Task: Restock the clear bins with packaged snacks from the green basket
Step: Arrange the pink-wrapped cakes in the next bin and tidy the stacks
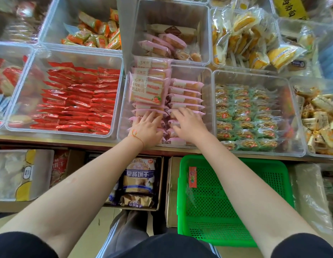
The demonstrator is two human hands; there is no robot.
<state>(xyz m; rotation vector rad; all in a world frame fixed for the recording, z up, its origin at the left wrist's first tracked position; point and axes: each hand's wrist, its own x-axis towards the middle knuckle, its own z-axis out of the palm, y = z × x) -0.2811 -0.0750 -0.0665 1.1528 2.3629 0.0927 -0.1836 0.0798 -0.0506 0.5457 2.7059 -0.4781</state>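
Pink packaged cake snacks (186,94) fill a clear bin (208,101) at the middle of the shelf in two rows. My left hand (146,129) lies flat on the left row, fingers spread over the packs. My right hand (189,123) rests on the right row with fingers stretched forward. A few larger pink strawberry toast packs (148,90) stand upright at the back left of the bin. The green basket (230,202) sits below the shelf under my right forearm, holding only a small red wrapper (192,176).
Clear bins surround the pink one: red packs (74,101) on the left, green-wrapped cakes (247,118) on the right, more pink packs (162,45) behind, orange and yellow packs further back. Below the shelf a cardboard box holds blue biscuit bags (138,177).
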